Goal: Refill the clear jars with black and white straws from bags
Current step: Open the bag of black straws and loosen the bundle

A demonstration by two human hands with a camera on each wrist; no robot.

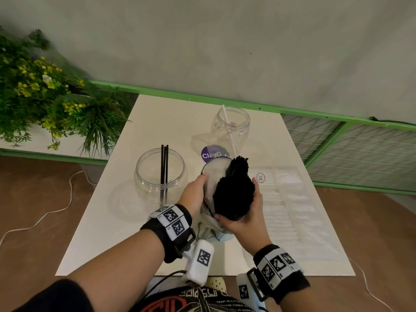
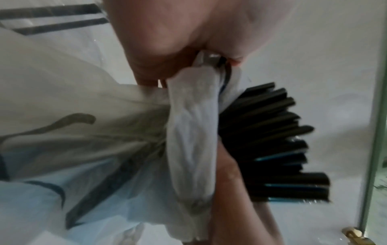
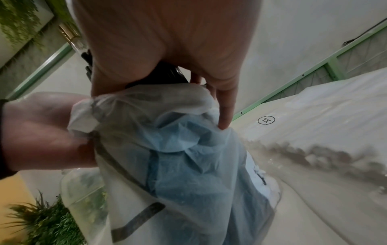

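Note:
Both hands hold a thin plastic bag (image 1: 210, 176) of black straws (image 1: 234, 190) above the middle of the white table (image 1: 139, 233). My left hand (image 1: 197, 191) grips the bag's open rim (image 2: 192, 140). My right hand (image 1: 245, 210) is curled round the thick bundle of black straws (image 2: 272, 140), whose ends stick out of the bag (image 3: 188, 157). A clear jar (image 1: 160, 170) with three black straws stands to the left. A second clear jar (image 1: 233, 122), further back, holds one white straw (image 1: 227, 124).
A flat clear bag of white straws (image 1: 286, 194), marked XL, lies on the table to the right. A purple round label (image 1: 213, 153) shows behind the held bag. Green plants (image 1: 45, 97) stand at the left, a green rail (image 1: 225, 102) runs behind, and a white cable (image 1: 45, 217) lies on the floor.

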